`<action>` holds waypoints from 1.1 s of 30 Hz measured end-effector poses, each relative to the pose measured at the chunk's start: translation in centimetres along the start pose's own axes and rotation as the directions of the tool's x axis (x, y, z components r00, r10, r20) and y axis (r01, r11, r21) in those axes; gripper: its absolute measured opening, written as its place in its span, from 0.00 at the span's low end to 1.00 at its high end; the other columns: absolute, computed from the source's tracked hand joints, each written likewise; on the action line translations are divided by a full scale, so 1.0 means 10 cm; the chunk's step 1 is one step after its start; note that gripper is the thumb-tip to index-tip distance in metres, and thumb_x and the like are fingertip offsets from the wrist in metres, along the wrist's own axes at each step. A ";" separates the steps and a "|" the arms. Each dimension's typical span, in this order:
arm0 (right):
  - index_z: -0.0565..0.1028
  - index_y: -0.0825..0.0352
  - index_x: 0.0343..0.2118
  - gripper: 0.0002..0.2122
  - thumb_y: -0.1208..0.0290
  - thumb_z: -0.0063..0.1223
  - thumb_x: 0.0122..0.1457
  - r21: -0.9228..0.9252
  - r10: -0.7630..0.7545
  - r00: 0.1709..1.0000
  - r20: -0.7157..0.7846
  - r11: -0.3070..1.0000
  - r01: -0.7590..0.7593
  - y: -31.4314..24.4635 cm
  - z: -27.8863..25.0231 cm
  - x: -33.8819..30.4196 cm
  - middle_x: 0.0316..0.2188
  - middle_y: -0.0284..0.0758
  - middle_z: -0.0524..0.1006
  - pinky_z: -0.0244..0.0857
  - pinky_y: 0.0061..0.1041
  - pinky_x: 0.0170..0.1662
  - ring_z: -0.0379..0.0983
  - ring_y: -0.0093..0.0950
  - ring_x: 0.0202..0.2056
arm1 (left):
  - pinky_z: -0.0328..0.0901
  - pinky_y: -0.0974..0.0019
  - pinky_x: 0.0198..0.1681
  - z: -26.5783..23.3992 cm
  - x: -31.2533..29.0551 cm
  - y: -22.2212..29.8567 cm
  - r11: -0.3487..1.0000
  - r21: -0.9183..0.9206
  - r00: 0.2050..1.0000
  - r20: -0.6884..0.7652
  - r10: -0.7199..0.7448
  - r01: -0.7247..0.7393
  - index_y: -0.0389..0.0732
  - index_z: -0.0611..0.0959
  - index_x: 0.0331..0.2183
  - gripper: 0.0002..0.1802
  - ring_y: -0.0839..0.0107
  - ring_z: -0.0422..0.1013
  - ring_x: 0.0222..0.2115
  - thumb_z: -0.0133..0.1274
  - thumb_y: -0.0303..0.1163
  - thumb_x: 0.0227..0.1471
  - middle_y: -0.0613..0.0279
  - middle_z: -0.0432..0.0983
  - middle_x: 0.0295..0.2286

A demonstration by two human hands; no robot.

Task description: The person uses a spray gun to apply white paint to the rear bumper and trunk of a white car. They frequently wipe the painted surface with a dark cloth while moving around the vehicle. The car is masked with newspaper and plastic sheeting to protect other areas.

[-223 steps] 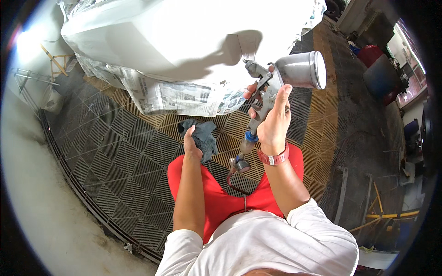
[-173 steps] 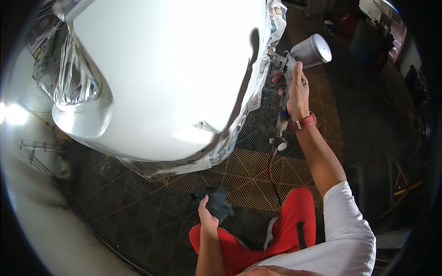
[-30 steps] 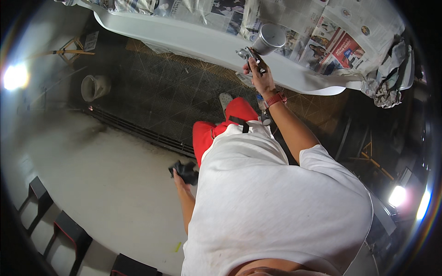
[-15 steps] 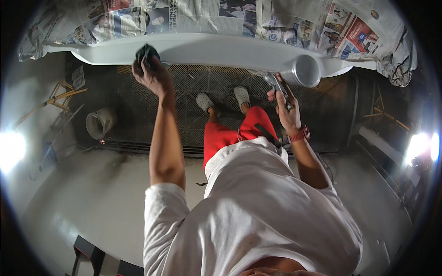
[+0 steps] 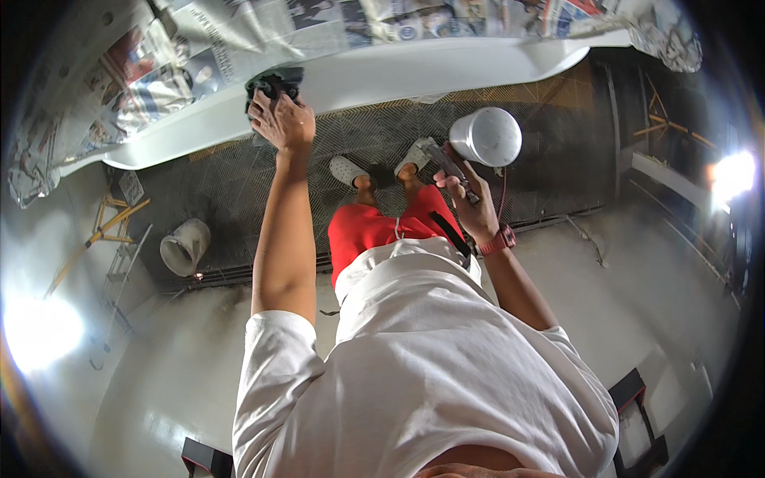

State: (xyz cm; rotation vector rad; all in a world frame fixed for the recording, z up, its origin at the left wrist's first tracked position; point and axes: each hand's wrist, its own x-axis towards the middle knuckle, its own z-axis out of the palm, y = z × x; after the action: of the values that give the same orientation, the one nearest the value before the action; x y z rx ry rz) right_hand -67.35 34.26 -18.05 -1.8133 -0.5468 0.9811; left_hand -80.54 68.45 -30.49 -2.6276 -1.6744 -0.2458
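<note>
A long, glossy white panel (image 5: pixel 398 70), like a car's bumper, runs across in front of me beneath a covering of newspaper. My left hand (image 5: pixel 285 123) is closed on a dark cloth (image 5: pixel 275 81), which lies at the panel's left part, by the newspaper's edge. In my right hand (image 5: pixel 476 211) is a spray gun (image 5: pixel 454 166), held by its grip between the panel and my body. Its round silver cup (image 5: pixel 486 137) hides part of the gun, and the trigger cannot be made out clearly.
Newspaper (image 5: pixel 239 40) covers the far side. A whitish bucket (image 5: pixel 186 245) sits on the dark grated floor (image 5: pixel 263 187) at left. Yellow stands (image 5: pixel 115 223) and a bright lamp (image 5: pixel 40 331) are farther left; another lamp (image 5: pixel 731 182) shines at right. A hose (image 5: pixel 504 191) hangs near the gun.
My view has turned, so the panel slants. My left hand and the cloth have moved farther onto the panel. The right hand has drawn the spray gun back from the panel.
</note>
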 end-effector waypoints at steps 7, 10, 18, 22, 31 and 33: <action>0.66 0.71 0.67 0.25 0.62 0.50 0.72 0.067 -0.143 0.988 -0.063 0.987 0.147 0.03 -0.53 0.10 0.36 0.34 0.79 0.69 0.25 0.49 0.73 0.22 0.38 | 0.61 0.44 0.58 -0.21 -0.24 1.44 0.991 -0.117 0.976 0.199 0.093 -0.071 0.35 0.88 0.40 0.23 0.44 0.62 0.54 0.57 0.47 0.59 0.45 0.65 0.54; 0.65 0.70 0.67 0.25 0.62 0.49 0.73 0.102 -0.098 0.982 -0.160 0.988 0.115 0.04 -0.95 -0.02 0.37 0.34 0.80 0.69 0.25 0.47 0.74 0.21 0.38 | 0.61 0.44 0.58 -0.19 -0.40 2.12 0.977 -0.173 0.965 0.207 0.158 -0.123 0.33 0.88 0.38 0.24 0.44 0.62 0.54 0.56 0.48 0.59 0.43 0.65 0.53; 0.63 0.64 0.70 0.27 0.56 0.48 0.74 0.301 0.077 0.872 -0.484 0.950 0.084 0.70 -1.60 -0.45 0.39 0.31 0.81 0.62 0.14 0.28 0.71 0.13 0.32 | 0.62 0.51 0.53 -0.03 -0.70 3.77 0.899 -0.275 0.925 0.074 0.372 -0.340 0.36 0.89 0.31 0.16 0.49 0.65 0.50 0.56 0.40 0.51 0.47 0.68 0.46; 0.61 0.62 0.71 0.29 0.50 0.45 0.74 0.207 0.044 0.824 -0.564 0.974 0.090 0.81 -1.71 -0.63 0.39 0.31 0.80 0.62 0.15 0.27 0.70 0.14 0.31 | 0.58 0.46 0.60 -0.06 -0.74 4.58 0.854 -0.339 0.825 0.277 0.492 -0.395 0.36 0.85 0.45 0.19 0.45 0.64 0.55 0.52 0.38 0.58 0.44 0.67 0.52; 0.62 0.61 0.71 0.31 0.47 0.45 0.73 0.209 0.039 0.880 -0.473 0.975 0.069 0.83 -1.65 -0.59 0.38 0.31 0.80 0.62 0.16 0.27 0.69 0.13 0.29 | 0.46 0.45 0.71 0.22 -0.58 4.63 0.597 -0.385 0.596 0.138 0.791 -0.704 0.44 0.76 0.61 0.27 0.55 0.50 0.70 0.45 0.34 0.61 0.56 0.57 0.68; 0.62 0.62 0.71 0.30 0.49 0.45 0.73 0.229 0.063 0.903 -0.425 0.973 0.039 0.79 -1.63 -0.51 0.38 0.31 0.80 0.61 0.16 0.27 0.67 0.13 0.28 | 0.51 0.43 0.69 0.15 -0.59 4.30 0.595 -0.402 0.613 0.100 0.784 -0.696 0.44 0.76 0.61 0.31 0.53 0.54 0.67 0.54 0.33 0.55 0.54 0.60 0.66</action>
State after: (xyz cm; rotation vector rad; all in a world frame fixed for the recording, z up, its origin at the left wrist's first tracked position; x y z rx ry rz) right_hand -57.44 18.40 -19.86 -1.7480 -0.1376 0.5913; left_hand -44.05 44.99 -29.76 -3.4579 -0.3850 -0.1445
